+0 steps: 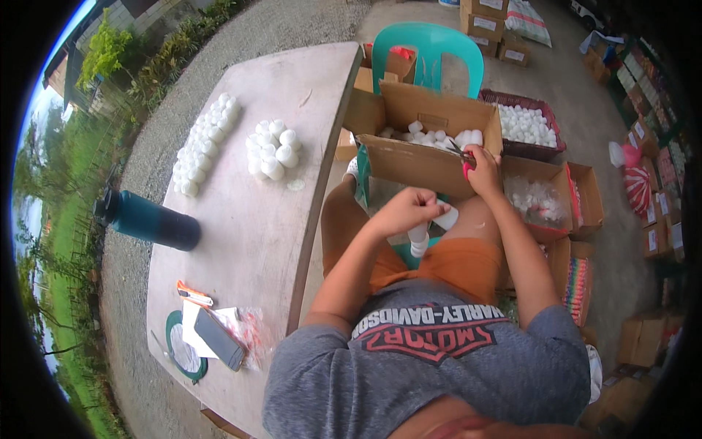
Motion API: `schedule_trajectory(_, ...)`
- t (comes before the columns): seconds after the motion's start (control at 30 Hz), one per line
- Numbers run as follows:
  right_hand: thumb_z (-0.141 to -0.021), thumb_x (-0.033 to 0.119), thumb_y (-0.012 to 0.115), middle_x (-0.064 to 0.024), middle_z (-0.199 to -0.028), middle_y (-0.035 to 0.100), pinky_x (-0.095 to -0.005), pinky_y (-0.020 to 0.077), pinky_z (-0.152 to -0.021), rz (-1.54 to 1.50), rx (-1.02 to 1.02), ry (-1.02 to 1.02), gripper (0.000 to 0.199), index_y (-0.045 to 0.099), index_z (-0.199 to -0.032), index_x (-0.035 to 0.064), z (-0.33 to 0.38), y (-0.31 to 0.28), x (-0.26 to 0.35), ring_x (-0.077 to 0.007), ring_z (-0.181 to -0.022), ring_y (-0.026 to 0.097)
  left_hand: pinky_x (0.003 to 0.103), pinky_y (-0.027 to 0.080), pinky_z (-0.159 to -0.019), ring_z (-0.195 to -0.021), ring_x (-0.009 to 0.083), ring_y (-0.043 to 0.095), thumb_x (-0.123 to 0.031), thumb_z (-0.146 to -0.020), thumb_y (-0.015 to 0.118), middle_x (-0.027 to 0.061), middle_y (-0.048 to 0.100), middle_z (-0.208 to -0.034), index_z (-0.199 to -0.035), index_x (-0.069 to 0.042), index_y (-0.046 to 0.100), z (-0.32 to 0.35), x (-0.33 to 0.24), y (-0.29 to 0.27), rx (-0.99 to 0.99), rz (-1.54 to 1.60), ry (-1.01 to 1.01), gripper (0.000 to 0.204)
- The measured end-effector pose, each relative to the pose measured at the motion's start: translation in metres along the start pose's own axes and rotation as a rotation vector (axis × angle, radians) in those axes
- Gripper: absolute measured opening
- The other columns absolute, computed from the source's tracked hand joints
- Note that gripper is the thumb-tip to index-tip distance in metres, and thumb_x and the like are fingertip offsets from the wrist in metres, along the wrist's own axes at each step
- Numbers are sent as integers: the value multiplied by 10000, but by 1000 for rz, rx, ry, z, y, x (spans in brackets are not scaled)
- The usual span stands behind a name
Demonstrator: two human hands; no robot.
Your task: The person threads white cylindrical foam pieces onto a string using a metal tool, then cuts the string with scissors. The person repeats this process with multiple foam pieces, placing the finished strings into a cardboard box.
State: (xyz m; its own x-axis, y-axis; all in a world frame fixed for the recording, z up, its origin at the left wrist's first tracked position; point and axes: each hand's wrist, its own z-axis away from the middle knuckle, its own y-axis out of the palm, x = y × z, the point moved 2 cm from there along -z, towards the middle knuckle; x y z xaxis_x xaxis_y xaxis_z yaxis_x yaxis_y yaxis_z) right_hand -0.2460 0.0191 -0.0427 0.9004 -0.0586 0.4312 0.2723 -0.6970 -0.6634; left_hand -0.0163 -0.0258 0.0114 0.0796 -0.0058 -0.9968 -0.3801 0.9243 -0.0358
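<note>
My hands are apart, and I count the clock from my left one, with 12 at the top of the view. My left forearm rises toward 1 o'clock over my lap, and my left hand (409,211) is curled, fingers folded in, gripping a white piece (447,217) that juts out at 3 o'clock. A white bottle-shaped thing (419,242) hangs just below, between 5 and 6 o'clock; I cannot tell whether the same fingers hold it. My right hand (484,174) is at 2 o'clock, its forearm slanting up toward 11, fingers closed about the red handles of the scissors (461,154). Their blades point toward 10 or 11 o'clock at the near edge of the cardboard box (409,171); whether they are spread I cannot tell. That box sits near 12 to 1 o'clock, with small white containers (439,137) inside, and the dark red crate (534,151) at 2 o'clock holds many more white pieces. On the table (241,241), a round cluster of white containers (272,152) lies at 10 o'clock, the blue flask (153,221) at 9 and the phone (219,339) at 8
</note>
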Motion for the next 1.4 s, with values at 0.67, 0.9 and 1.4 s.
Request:
schedule_trajectory(0.67, -613, -3, 641, 16, -750, 563, -342, 294, -752, -7, 98, -62, 302, 585, -859, 162, 116, -62, 48, -177, -774, 568, 270, 472, -535, -551, 73, 429, -365, -896, 526, -13, 453, -606, -937, -42, 555, -37, -117, -51, -324, 578, 189, 326)
schedule_trajectory(0.9, -660, 11, 653, -41, -772, 583, -377, 361, -744, -140, 242, 115, 264, 578, -891, 115, 129, -38, 36, -259, -792, 572, 252, 473, -507, -506, 97, 432, -422, -868, 591, -33, 382, -581, -1063, -10, 485, -82, 52, -44, -169, 942, -340, 469)
schedule_trajectory(1.4, -795, 131, 714, -72, -865, 627, -275, 488, -746, -917, 106, 752, 349, 464, -1017, 29, 30, 65, 36, -130, -801, 599, 323, 435, -454, -481, 141, 413, -424, -931, 380, 14, 414, -568, -952, -90, 486, -73, 108, -12, -268, 555, -679, 351)
